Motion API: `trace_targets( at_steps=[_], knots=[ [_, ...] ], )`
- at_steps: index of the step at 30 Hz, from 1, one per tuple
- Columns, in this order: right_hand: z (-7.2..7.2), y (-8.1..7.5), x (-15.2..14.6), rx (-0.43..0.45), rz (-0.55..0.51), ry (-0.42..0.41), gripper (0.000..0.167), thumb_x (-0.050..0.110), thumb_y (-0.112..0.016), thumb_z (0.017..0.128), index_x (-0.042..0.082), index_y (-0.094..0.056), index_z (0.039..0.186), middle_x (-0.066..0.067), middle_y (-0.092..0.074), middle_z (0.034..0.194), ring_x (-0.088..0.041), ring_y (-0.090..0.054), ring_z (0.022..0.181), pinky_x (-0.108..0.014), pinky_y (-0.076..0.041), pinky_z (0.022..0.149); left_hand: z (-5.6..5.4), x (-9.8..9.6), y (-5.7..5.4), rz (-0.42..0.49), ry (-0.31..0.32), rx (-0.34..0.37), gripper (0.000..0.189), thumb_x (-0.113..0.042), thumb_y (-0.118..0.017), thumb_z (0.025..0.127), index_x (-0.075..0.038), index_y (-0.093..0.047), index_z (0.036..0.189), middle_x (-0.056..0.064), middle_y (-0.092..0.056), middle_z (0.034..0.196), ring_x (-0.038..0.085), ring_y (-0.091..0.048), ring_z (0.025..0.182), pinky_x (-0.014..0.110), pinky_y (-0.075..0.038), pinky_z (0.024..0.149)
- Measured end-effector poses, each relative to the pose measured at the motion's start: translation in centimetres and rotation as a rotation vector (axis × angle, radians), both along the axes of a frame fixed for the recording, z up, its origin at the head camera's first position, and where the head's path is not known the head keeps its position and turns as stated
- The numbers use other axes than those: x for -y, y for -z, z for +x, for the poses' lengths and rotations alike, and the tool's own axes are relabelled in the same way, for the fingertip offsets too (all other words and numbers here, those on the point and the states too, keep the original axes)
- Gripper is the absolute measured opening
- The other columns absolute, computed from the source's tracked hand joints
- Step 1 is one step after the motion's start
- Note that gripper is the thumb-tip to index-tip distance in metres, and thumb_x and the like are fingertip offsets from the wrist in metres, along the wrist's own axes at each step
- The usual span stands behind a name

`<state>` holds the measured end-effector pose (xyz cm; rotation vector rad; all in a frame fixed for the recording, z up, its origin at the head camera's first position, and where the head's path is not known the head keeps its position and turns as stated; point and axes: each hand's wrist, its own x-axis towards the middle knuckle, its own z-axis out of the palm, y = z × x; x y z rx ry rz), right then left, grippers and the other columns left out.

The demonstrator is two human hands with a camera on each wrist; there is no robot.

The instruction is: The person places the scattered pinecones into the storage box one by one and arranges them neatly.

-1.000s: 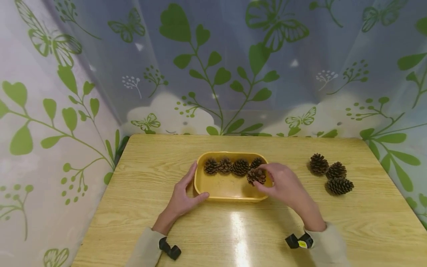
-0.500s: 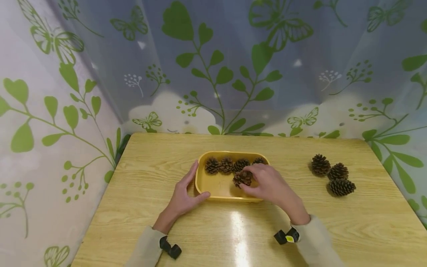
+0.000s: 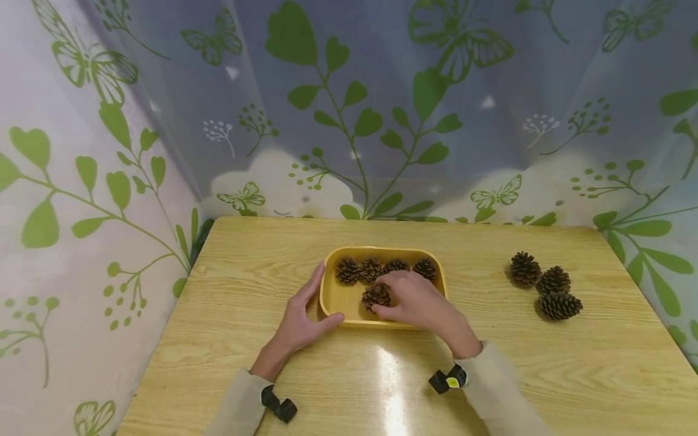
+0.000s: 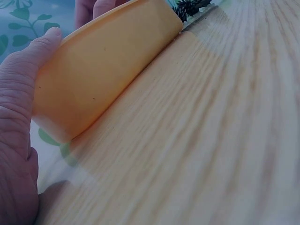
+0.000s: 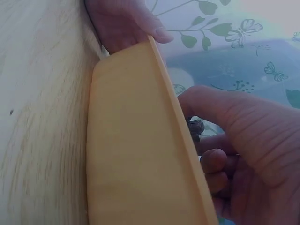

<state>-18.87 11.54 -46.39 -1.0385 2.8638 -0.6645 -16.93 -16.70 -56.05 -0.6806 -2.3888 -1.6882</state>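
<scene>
A yellow rectangular tub (image 3: pixel 349 304) with rounded corners sits on the table in the head view. My right hand (image 3: pixel 417 301) reaches into it and pinches a brown pine cone (image 3: pixel 374 297) between thumb and fingers, low in the tub's front half. Behind it, several pine cones (image 3: pixel 348 270) stand in a row along the back wall. My left hand (image 3: pixel 300 321) rests against the tub's left end, fingers along the side and thumb (image 4: pixel 46 44) at the front corner. From the right wrist, the tub's front wall (image 5: pixel 136 131) hides most of the held cone.
On the right side of the wooden table (image 3: pixel 245 254), 3 loose pine cones (image 3: pixel 554 281) lie in a cluster. A curtain (image 3: pixel 354 181) with leaf and butterfly prints hangs behind the table and along its left side.
My right hand has carried the pine cone leftward inside the tub, from near the right end to left of the middle. My left hand has stayed at the left end.
</scene>
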Motion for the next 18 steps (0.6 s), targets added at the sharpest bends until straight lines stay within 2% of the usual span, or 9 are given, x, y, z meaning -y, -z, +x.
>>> trace_targets(
  at_steps=[4, 8, 9, 11, 15, 18],
  knots=[
    [-0.3, 0.2, 0.7, 0.015, -0.009, -0.029, 0.051, 0.035, -0.081, 0.092, 0.001, -0.072, 0.128, 0.010, -0.050, 0.064, -0.002, -0.033, 0.049, -0.033, -0.053, 0.074, 0.0, -0.1, -0.1, -0.001, 0.003, 0.009, 0.109, -0.007, -0.090, 0.080, -0.006, -0.023, 0.166, 0.018, -0.024, 0.171, 0.034, -0.023, 0.158, 0.024, -0.020, 0.125],
    [-0.7, 0.5, 1.5, 0.036, -0.020, -0.053, 0.051, 0.034, -0.081, 0.092, 0.000, -0.071, 0.129, 0.011, -0.050, 0.062, -0.002, -0.034, 0.049, -0.030, -0.052, 0.072, 0.1, -0.1, -0.2, -0.008, 0.005, 0.018, 0.107, -0.015, -0.089, 0.084, -0.010, -0.022, 0.167, 0.012, -0.024, 0.172, 0.029, -0.022, 0.158, 0.026, -0.020, 0.126],
    [-0.8, 0.6, 1.7, 0.041, -0.020, -0.059, 0.051, 0.034, -0.081, 0.092, 0.000, -0.071, 0.130, 0.011, -0.050, 0.063, -0.001, -0.034, 0.049, -0.030, -0.052, 0.073, 0.3, -0.1, -0.7, -0.007, 0.004, 0.019, 0.107, -0.015, -0.089, 0.084, -0.009, -0.023, 0.167, 0.013, -0.024, 0.172, 0.028, -0.022, 0.158, 0.026, -0.019, 0.126],
    [-0.9, 0.7, 2.2, 0.059, -0.026, -0.070, 0.051, 0.034, -0.080, 0.093, 0.001, -0.071, 0.131, 0.009, -0.051, 0.061, -0.002, -0.034, 0.048, -0.030, -0.053, 0.072, 0.4, -0.2, -1.0, -0.006, 0.003, 0.019, 0.106, -0.015, -0.089, 0.084, -0.008, -0.023, 0.167, 0.013, -0.024, 0.172, 0.027, -0.022, 0.158, 0.025, -0.019, 0.126],
    [-1.2, 1.1, 3.1, 0.043, -0.031, -0.094, 0.047, 0.032, -0.081, 0.092, 0.003, -0.073, 0.128, 0.002, -0.070, 0.081, -0.003, -0.047, 0.057, -0.033, -0.057, 0.080, 0.4, -0.2, -1.0, -0.005, 0.000, 0.011, 0.106, -0.008, -0.089, 0.081, -0.002, -0.025, 0.165, 0.019, -0.025, 0.170, 0.035, -0.023, 0.157, 0.024, -0.018, 0.125],
    [-1.4, 1.3, 3.7, 0.016, -0.023, -0.110, 0.045, 0.032, -0.081, 0.092, 0.004, -0.074, 0.126, -0.004, -0.077, 0.105, -0.004, -0.054, 0.064, -0.034, -0.058, 0.082, 0.1, 0.1, -0.1, -0.019, -0.005, -0.007, 0.108, -0.014, -0.090, 0.082, -0.010, -0.024, 0.167, 0.014, -0.025, 0.171, 0.031, -0.024, 0.158, 0.025, -0.019, 0.125]
  ],
)
